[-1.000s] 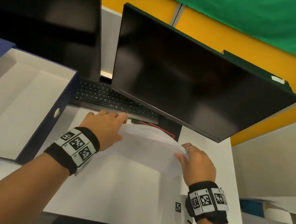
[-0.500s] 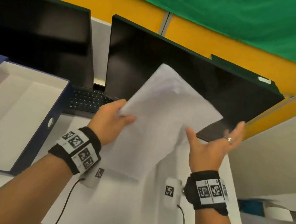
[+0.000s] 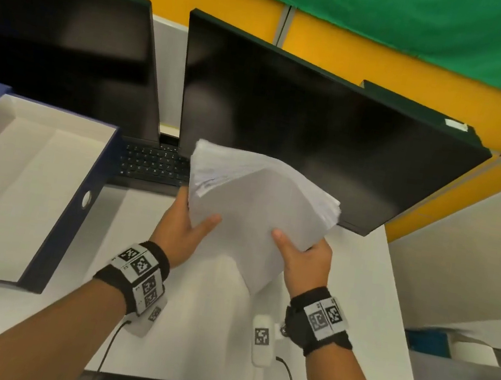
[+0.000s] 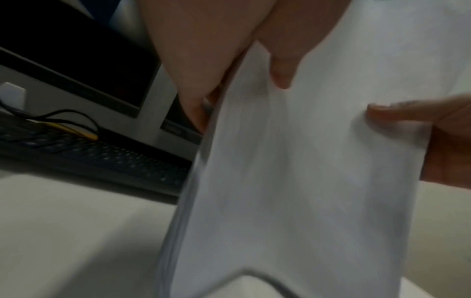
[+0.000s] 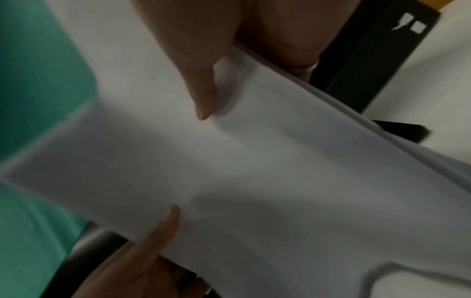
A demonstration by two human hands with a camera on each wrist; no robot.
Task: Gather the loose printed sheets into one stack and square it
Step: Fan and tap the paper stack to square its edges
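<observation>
A thick stack of white printed sheets (image 3: 252,209) stands tilted above the white desk (image 3: 196,328), blank side toward me, its far edges fanned and uneven. My left hand (image 3: 186,229) grips its left edge, thumb on the near face and fingers behind. My right hand (image 3: 304,256) grips the right edge the same way. In the left wrist view the stack (image 4: 305,171) fills the frame, with my left thumb (image 4: 280,66) pressed on it. The right wrist view shows the sheets (image 5: 254,171) under my right thumb (image 5: 201,94).
Two dark monitors (image 3: 301,125) stand close behind the stack, with a black keyboard (image 3: 155,164) under them. An open blue box file (image 3: 19,184) lies at the left. The desk's right edge (image 3: 403,310) is near my right wrist.
The sheets lay on the desk under both hands, then my left hand lifted them while the right opened. Now both hands grip the stack, which has dropped lower and more upright.
</observation>
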